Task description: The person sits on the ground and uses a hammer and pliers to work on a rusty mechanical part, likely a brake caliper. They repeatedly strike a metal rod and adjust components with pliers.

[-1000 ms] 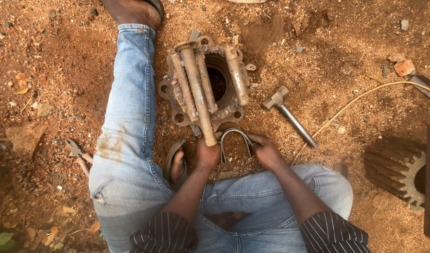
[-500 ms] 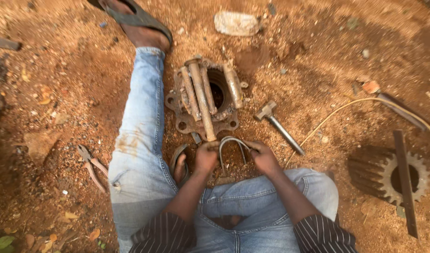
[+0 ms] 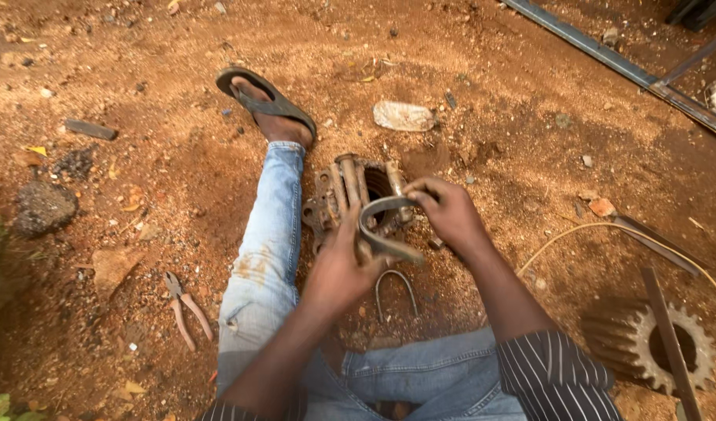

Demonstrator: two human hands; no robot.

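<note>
I sit on red earth with my left leg stretched out. Both hands hold a curved, U-shaped steel bracket [image 3: 380, 231] lifted above the ground. My left hand [image 3: 338, 269] grips its lower end and my right hand [image 3: 449, 212] pinches its upper end. Just behind the bracket a rusty round housing [image 3: 324, 204] lies on the soil with several rusty rods [image 3: 348, 181] resting across it. A thinner U-shaped bolt [image 3: 395, 287] lies on the dirt below my hands, between my legs.
Pliers [image 3: 185, 307] lie left of my thigh. A large toothed gear [image 3: 646, 343] with a flat bar [image 3: 670, 347] across it sits at the right, near a yellow cable [image 3: 607, 228]. A pale stone [image 3: 404, 116], a dark rock [image 3: 43, 207] and a steel frame [image 3: 607, 58] lie farther off.
Both hands have risen from the ground, lifting the curved bracket up in front of the housing. The view has tilted forward, and the hammer at the right is no longer seen.
</note>
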